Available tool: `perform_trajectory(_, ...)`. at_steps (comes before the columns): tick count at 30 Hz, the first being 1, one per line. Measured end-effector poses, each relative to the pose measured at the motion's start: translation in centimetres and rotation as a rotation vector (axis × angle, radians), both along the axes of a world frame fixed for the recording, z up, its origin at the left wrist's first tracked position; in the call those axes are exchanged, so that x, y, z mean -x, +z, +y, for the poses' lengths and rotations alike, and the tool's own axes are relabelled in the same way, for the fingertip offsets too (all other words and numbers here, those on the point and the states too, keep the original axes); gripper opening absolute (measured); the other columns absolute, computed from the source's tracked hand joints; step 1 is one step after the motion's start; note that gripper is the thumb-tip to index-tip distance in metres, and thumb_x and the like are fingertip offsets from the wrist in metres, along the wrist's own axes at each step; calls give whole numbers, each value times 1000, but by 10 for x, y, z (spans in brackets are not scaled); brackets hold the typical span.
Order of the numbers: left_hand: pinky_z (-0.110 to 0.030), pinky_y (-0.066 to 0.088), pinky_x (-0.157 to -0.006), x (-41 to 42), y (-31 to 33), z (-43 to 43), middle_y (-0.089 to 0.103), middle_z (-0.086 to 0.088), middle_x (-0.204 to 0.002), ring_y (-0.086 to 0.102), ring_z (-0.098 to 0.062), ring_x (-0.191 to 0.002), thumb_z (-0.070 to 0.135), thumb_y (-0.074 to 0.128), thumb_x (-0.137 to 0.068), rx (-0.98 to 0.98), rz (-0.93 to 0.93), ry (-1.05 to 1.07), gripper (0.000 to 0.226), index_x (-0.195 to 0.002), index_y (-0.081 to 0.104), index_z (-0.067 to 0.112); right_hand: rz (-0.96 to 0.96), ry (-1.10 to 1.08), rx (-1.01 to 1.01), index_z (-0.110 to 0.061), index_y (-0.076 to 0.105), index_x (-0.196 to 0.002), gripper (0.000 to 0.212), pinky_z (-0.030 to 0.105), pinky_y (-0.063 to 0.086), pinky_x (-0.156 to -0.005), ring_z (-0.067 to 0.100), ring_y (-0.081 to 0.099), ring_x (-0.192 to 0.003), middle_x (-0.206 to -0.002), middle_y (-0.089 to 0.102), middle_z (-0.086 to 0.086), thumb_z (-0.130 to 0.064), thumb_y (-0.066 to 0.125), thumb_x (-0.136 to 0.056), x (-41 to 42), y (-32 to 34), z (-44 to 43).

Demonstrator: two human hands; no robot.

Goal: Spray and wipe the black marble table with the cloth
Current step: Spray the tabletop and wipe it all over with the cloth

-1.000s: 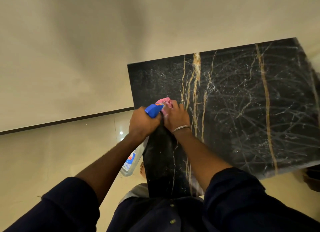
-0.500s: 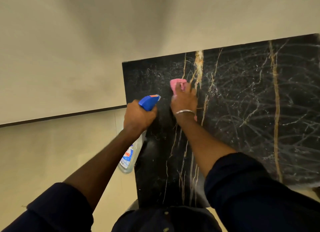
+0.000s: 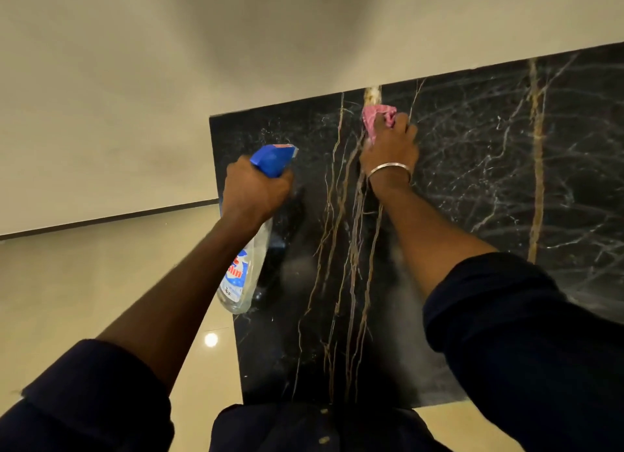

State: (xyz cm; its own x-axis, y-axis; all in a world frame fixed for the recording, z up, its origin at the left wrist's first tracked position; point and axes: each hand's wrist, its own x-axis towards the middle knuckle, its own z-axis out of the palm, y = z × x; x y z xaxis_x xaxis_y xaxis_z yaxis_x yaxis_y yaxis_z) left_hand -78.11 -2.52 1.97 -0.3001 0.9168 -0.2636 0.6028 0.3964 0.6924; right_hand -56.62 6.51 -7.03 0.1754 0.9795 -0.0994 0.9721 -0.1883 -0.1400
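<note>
- We see the right hand (image 3: 389,147), upper centre of the frame, fingers curled round a bunched pink cloth (image 3: 374,120) pressed to the black marble table (image 3: 506,181) near its far edge.
- The left hand (image 3: 256,188), centre-left, grips the neck of a clear spray bottle (image 3: 243,269) with a blue trigger head, held above the table's left edge.
- A silver bangle (image 3: 388,168) circles the right wrist.

Black gold-veined marble table (image 3: 472,188), crumpled pink cloth (image 3: 373,118) at far edge, spray bottle (image 3: 246,269) tilted
</note>
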Motion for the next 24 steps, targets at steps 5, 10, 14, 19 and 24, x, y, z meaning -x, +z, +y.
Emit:
perform_trajectory(5, -31, 54, -64, 5, 3, 6, 56, -3, -71, 57, -13, -62, 25, 70, -82, -8, -44, 54, 30, -105, 59, 10, 32, 27, 12, -16, 38, -142, 56, 40, 45, -88, 37, 40, -123, -146, 32, 20, -34, 53, -91, 70, 2, 14)
perform_trajectory(10, -22, 48, -61, 4, 6, 10, 56, -3, -73, 54, -11, -61, 27, 68, -84, -32, 36, 72, 27, -103, 58, 11, 64, 398, 58, -17, 41, -139, 56, 38, 49, -89, 34, 41, -122, -145, 32, 17, -29, 59, -87, 136, 6, 13)
perform_trajectory(14, -28, 53, -64, 6, 7, 13, 55, -1, -70, 57, -13, -63, 23, 68, -82, -8, -12, 89, 25, -101, 56, 13, 36, 476, 40, -21, 41, -138, 51, 42, 51, -85, 38, 40, -122, -142, 35, 18, -31, 53, -90, 94, 2, 32)
perform_trajectory(19, -21, 47, -61, -1, 11, 11, 50, 4, -65, 52, -10, -58, 22, 67, -84, -21, -5, 58, 21, -99, 55, 13, 28, 145, 9, -20, 40, -140, 49, 49, 49, -91, 42, 36, -129, -148, 31, 18, -30, 50, -93, -16, 1, 56)
perform_trajectory(24, -24, 46, -58, -13, 8, -9, 52, 2, -64, 52, -9, -56, 26, 68, -83, -9, -27, 68, 22, -96, 58, 11, -44, -96, 40, -21, 39, -142, 49, 53, 43, -98, 44, 29, -134, -154, 22, 19, -30, 45, -94, -84, 3, 59)
